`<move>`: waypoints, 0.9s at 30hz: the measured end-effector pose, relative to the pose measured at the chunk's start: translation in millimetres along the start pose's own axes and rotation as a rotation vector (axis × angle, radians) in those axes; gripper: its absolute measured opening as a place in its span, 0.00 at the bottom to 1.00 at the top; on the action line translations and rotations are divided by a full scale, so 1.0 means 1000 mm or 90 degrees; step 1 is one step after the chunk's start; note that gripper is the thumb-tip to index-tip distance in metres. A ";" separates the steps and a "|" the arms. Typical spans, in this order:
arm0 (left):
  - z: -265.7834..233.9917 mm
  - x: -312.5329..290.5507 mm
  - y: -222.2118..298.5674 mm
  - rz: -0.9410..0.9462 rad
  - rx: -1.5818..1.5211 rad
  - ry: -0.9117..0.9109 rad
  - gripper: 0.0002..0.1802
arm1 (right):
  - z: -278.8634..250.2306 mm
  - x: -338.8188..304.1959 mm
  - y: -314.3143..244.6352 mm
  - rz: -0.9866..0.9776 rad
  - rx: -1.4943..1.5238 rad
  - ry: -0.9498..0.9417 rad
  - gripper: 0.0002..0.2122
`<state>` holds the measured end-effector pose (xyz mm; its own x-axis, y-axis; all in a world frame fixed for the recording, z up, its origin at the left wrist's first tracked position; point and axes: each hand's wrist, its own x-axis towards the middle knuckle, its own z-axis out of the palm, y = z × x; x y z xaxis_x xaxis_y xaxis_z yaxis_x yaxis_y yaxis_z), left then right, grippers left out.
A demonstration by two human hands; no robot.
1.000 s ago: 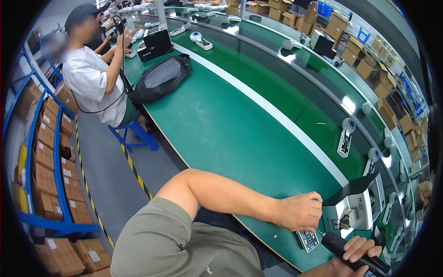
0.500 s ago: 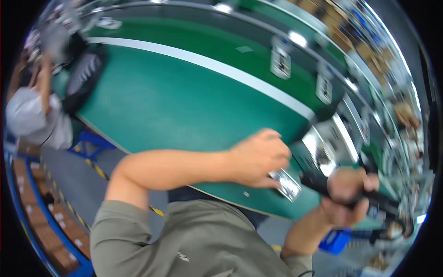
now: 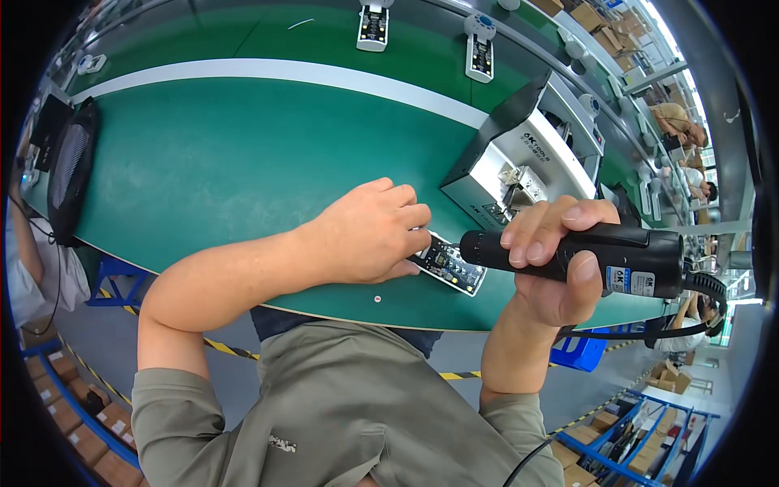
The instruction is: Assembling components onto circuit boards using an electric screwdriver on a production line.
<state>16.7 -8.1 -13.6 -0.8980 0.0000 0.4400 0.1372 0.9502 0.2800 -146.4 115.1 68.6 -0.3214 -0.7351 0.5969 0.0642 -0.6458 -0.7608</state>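
Observation:
My right hand is wrapped around a black electric screwdriver, whose cable leaves its right end. The driver is held nearly level, with its front end pointing left over a small white-edged housing with a dark circuit board. My left hand, fingers curled, grips the left end of this housing, which lies on the green table near its front edge. The fingers hide that end. A small round reddish-white piece lies on the table below my left wrist.
A silver and black screw feeder stands beyond my right hand. Similar board units lie on the darker green strip behind the white line. A black mesh-backed chair and a person's arm are at the left.
The view has swung to the right and become sharp. The screwdriver has come closer to the board, and my left hand stays at the board's end.

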 end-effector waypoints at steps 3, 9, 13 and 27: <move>0.000 -0.001 -0.001 0.018 0.009 0.012 0.13 | 0.001 -0.001 0.005 0.004 0.002 0.021 0.14; 0.001 0.001 -0.003 0.026 0.013 0.003 0.13 | -0.004 0.002 0.008 0.026 -0.043 -0.075 0.13; 0.001 0.002 -0.002 0.027 0.016 0.021 0.13 | 0.005 0.007 0.011 0.057 0.004 -0.021 0.13; -0.010 0.001 0.005 -0.008 0.008 -0.091 0.16 | -0.029 0.026 -0.049 -0.121 -0.102 -0.024 0.12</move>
<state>20.9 -6.3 -3.4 -0.9499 0.0321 0.3110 0.1216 0.9542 0.2732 -185.4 133.5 114.5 -0.2781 -0.6127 0.7398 -0.1450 -0.7346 -0.6628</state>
